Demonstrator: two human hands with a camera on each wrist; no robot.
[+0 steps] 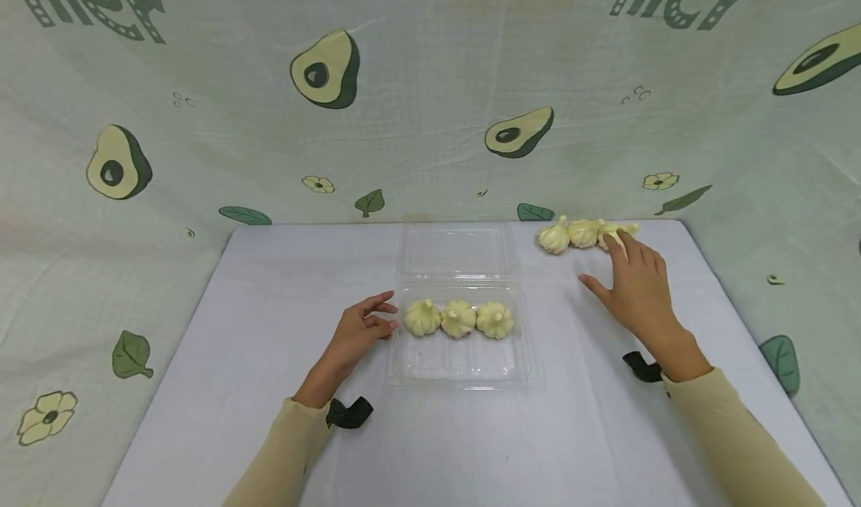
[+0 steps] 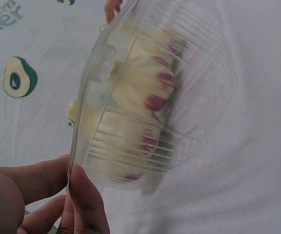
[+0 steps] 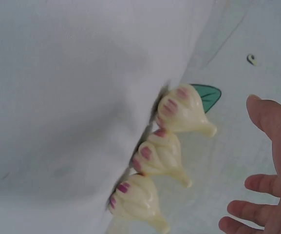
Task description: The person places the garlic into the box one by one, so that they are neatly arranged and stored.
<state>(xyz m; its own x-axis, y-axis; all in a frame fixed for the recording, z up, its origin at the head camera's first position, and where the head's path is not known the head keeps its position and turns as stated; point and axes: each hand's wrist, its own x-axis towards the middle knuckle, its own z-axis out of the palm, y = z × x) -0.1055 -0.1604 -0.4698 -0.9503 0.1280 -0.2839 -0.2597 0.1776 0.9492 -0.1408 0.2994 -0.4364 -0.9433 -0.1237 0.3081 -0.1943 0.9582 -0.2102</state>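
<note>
A clear plastic clamshell box [image 1: 457, 369] lies with its lid [image 1: 457, 253] folded back, away from the person. Inside it, three garlic bulbs [image 1: 459, 319] stand in a row across the middle. My left hand [image 1: 359, 331] pinches the box's left rim [image 2: 78, 122] between thumb and fingers, as the left wrist view shows. Over at the back right, three more garlic bulbs [image 1: 553, 235] sit side by side. My right hand [image 1: 635, 283] reaches over the rightmost of these with fingers spread and thumb apart; in the right wrist view nothing lies between thumb and fingers [image 3: 257, 212].
A white table [image 1: 282, 283] carries everything. Behind and beside it hangs a pale cloth [image 1: 417, 81] printed with avocados, leaves and flowers. The back-right bulbs stand close to the table's far edge. Black straps [image 1: 350, 413] sit at both wrists.
</note>
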